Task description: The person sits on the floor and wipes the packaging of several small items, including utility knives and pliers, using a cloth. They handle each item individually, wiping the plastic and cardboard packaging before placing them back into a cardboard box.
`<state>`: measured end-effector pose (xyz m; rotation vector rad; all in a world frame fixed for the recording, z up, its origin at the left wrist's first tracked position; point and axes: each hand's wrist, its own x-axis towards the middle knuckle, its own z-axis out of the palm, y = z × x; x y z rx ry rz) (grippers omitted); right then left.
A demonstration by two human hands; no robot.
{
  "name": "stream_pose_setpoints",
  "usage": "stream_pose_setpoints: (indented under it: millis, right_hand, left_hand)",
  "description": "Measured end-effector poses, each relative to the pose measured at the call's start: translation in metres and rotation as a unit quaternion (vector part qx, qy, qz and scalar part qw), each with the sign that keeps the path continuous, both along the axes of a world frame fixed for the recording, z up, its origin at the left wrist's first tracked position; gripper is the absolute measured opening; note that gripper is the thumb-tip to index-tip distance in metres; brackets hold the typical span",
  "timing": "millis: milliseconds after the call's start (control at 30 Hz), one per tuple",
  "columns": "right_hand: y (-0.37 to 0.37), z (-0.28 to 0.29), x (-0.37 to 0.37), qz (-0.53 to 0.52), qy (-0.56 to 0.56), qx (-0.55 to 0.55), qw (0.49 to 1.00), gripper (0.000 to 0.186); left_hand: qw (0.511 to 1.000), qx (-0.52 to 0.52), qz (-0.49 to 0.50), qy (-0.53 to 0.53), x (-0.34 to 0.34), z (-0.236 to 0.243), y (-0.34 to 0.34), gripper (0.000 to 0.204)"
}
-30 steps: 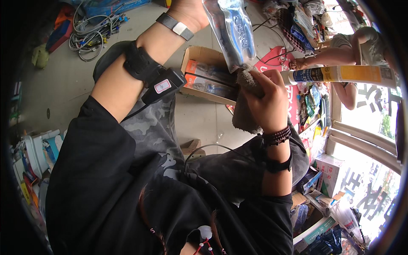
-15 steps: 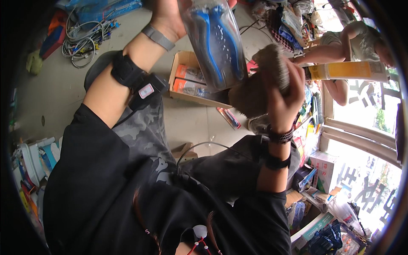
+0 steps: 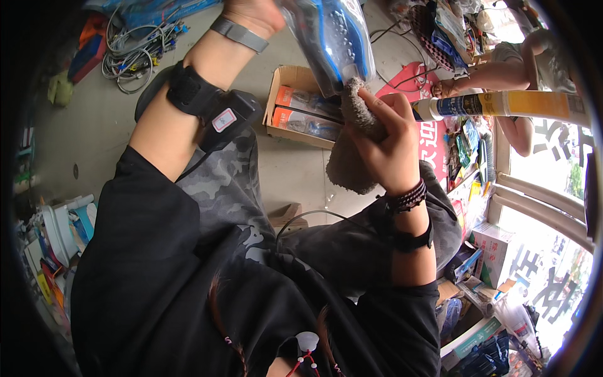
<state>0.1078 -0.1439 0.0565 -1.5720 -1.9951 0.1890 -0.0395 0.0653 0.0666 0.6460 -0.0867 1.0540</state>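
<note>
At the upper edge, my left hand (image 3: pixel 254 14) grips a clear plastic package (image 3: pixel 333 38) with blue-handled pliers inside; its fingers are mostly out of frame. The package is tilted, its lower end toward my right hand (image 3: pixel 391 135). A grey fluffy cloth (image 3: pixel 350 164) is pinched between my right thumb and fingers. One fold of it presses against the package's lower end, and the rest hangs below. Beneath the package, an open cardboard box (image 3: pixel 300 133) on the floor holds similar packs with orange cards.
A long yellow-and-white tube (image 3: pixel 502 105) juts in from the right, beyond my right hand. Behind it a person (image 3: pixel 527 63) sits near the window. Cables (image 3: pixel 135 47) lie at the far left. A red mat (image 3: pixel 430 147) and piled goods line the right side.
My right hand has moved left with the cloth, bringing it onto the package's lower end. The package has shifted up and slightly right in the picture.
</note>
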Motion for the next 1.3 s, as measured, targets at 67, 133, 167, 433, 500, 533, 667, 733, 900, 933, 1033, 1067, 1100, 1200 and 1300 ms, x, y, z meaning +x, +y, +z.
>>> stream_pose_setpoints:
  millis: [67,133,167,433,500,533,667,733,900,933,1033,1067,1100,1200,1300]
  right_hand:
    - [0.0,0.001,0.003,-0.028,0.103,-0.029,0.994,0.045]
    - [-0.002,0.008,0.0,-0.038,0.083,-0.007,0.996,0.045]
    - [-0.002,0.011,-0.001,-0.042,0.073,0.003,0.996,0.045]
    - [-0.001,0.003,-0.005,-0.074,0.044,-0.001,0.996,0.045]
    - [-0.001,0.002,-0.004,-0.08,0.052,-0.001,0.995,0.043]
    - [-0.001,0.001,-0.004,-0.083,0.057,-0.001,0.995,0.042]
    - [0.0,-0.004,-0.004,-0.103,0.046,-0.002,0.994,0.039]
    - [0.0,-0.006,-0.005,-0.104,0.028,0.011,0.994,0.037]
    - [-0.002,-0.018,0.006,-0.12,-0.03,-0.08,0.989,0.035]
    - [-0.001,-0.022,0.009,-0.122,-0.038,-0.094,0.987,0.034]
    - [0.001,-0.015,0.016,-0.132,0.009,-0.076,0.988,0.034]
    - [0.002,-0.008,0.016,-0.134,0.032,-0.064,0.988,0.037]
    - [0.002,0.001,0.014,-0.143,0.065,-0.061,0.986,0.038]
    - [0.002,0.009,0.027,-0.124,0.074,-0.024,0.989,0.041]
    - [0.0,0.017,0.021,-0.106,0.06,0.044,0.992,0.042]
  left_hand:
    - [1.0,0.0,-0.006,-0.003,-0.006,0.004,0.0,0.069]
    - [0.999,-0.018,0.026,-0.001,-0.007,0.004,0.002,0.069]
    - [0.999,-0.037,0.019,0.004,-0.007,0.003,0.003,0.07]
    - [0.997,-0.038,-0.063,0.008,0.004,-0.008,-0.006,0.064]
    - [0.997,-0.02,-0.074,0.027,0.007,-0.013,-0.011,0.062]
    - [0.996,-0.011,-0.08,0.037,0.01,-0.011,-0.016,0.061]
    - [0.998,-0.031,-0.005,0.051,0.018,-0.005,-0.034,0.056]
    - [0.999,-0.001,-0.05,0.022,0.013,-0.005,-0.02,0.057]
    - [0.999,0.026,0.026,0.022,-0.004,0.015,-0.002,0.062]
    - [0.997,0.035,0.059,0.021,-0.011,0.017,0.003,0.06]
    - [0.991,0.078,0.107,0.014,-0.028,0.021,0.014,0.055]
    - [0.991,0.033,0.13,-0.007,-0.03,0.022,0.02,0.051]
    - [0.994,0.018,0.109,-0.016,-0.032,0.021,0.024,0.05]
    - [0.999,0.036,0.006,-0.017,-0.032,0.021,0.021,0.049]
    - [0.998,0.048,0.042,-0.004,-0.018,0.011,0.016,0.05]
